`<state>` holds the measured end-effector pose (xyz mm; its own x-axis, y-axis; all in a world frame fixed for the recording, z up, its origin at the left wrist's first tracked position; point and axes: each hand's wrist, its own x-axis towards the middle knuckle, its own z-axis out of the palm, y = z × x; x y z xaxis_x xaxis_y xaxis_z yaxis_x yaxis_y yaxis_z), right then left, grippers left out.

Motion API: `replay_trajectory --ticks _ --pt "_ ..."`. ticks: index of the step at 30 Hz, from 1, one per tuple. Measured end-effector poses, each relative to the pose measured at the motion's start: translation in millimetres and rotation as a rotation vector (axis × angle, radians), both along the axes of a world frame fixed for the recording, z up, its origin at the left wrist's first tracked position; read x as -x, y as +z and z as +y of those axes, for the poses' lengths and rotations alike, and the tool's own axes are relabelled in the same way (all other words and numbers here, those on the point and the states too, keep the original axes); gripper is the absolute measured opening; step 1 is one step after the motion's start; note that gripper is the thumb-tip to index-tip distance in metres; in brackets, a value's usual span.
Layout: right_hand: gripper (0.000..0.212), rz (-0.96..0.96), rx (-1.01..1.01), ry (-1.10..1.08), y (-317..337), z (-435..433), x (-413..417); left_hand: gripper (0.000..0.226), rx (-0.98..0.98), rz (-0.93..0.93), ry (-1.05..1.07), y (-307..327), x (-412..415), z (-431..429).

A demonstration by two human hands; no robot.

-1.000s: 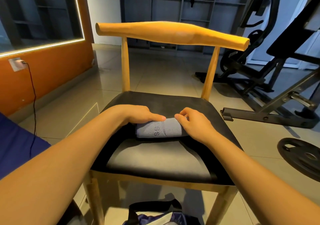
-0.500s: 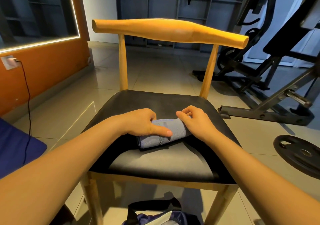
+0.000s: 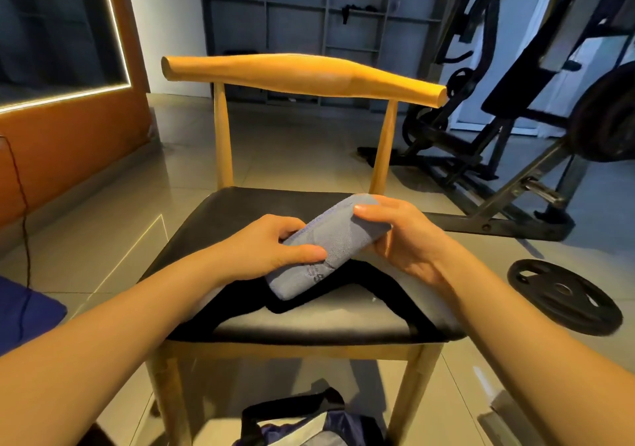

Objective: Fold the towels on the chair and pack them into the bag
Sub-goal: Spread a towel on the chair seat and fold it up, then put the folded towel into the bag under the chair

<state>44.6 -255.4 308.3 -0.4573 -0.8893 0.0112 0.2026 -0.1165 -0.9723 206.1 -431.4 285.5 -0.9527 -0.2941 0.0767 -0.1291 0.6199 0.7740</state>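
Head view, one frame. Folded grey-blue towel (image 3: 326,246) sits in the centre of the frame over the black seat of the wooden chair (image 3: 302,74). It lies on a slant, low end toward the lower left and high end toward the upper right. A dark shadow falls on the seat under it, and I cannot tell whether the low end touches the seat. My left grip (image 3: 271,249) is closed round the lower half, with the thumb laid across the near face and the fingers curled behind the far side. My right grip (image 3: 402,236) is closed round the upper end, thumb on top and fingers wrapped underneath. Dark lettering shows on the towel near its low end but is too blurred to read. The bag (image 3: 309,425) is on the floor at the bottom edge of the frame, just in front of the chair's front rail. It has a black strap and blue and white fabric, and the frame cuts it off. A black weight plate (image 3: 563,294) lies flat on the tiles at the right. Gym machine (image 3: 515,102) stands in the upper right, well apart from the chair.
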Motion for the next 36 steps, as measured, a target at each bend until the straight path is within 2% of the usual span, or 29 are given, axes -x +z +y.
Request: replay_trajectory --ticks 4,8,10,13,16,17,19,21,23,25,28,32,34,36 --pt "0.017 0.202 -0.038 -0.145 3 9 -11 0.057 -0.195 -0.131 -0.113 1 -4 15" --pt "0.011 0.405 -0.118 -0.271 11 19 -27 0.047 -0.341 -0.152 -0.184 4 -10 41" --pt "0.015 0.401 -0.135 -0.364 10 23 -33 0.041 -0.377 -0.154 -0.169 3 -14 54" --pt "0.037 0.257 -0.137 -0.478 0 30 -43 0.033 -0.425 -0.150 -0.151 -2 -23 70" --pt "0.032 0.038 -0.058 -0.371 -12 39 -63 0.029 -0.480 -0.121 -0.115 -5 -36 78" --pt "0.032 0.018 -0.050 -0.323 -17 42 -71 0.028 -0.507 -0.116 -0.102 -7 -41 79" --pt "0.035 0.083 -0.097 -0.274 -26 50 -85 0.029 -0.535 -0.144 -0.110 -13 -52 82" --pt "0.032 0.163 -0.177 -0.254 -35 59 -97 0.033 -0.489 -0.250 -0.171 -17 -67 81" --pt "0.031 0.203 -0.266 -0.209 -42 67 -105 0.049 -0.374 -0.346 -0.182 -16 -81 75" --pt "0.030 0.230 -0.326 -0.106 -49 73 -112 0.064 -0.307 -0.303 -0.067 -13 -89 63" --pt "0.027 0.207 -0.374 0.072 -57 75 -129 0.056 -0.325 -0.180 -0.034 -6 -94 61" --pt "0.015 0.180 -0.377 0.128 -64 76 -148 0.043 -0.311 -0.314 -0.262 -7 -95 73" --pt "0.013 0.173 -0.415 0.103 -68 82 -155 0.047 -0.262 -0.369 -0.281 -12 -95 74" --pt "0.022 0.165 -0.458 0.051 -75 91 -161 0.051 -0.224 -0.428 -0.277 -19 -95 75"
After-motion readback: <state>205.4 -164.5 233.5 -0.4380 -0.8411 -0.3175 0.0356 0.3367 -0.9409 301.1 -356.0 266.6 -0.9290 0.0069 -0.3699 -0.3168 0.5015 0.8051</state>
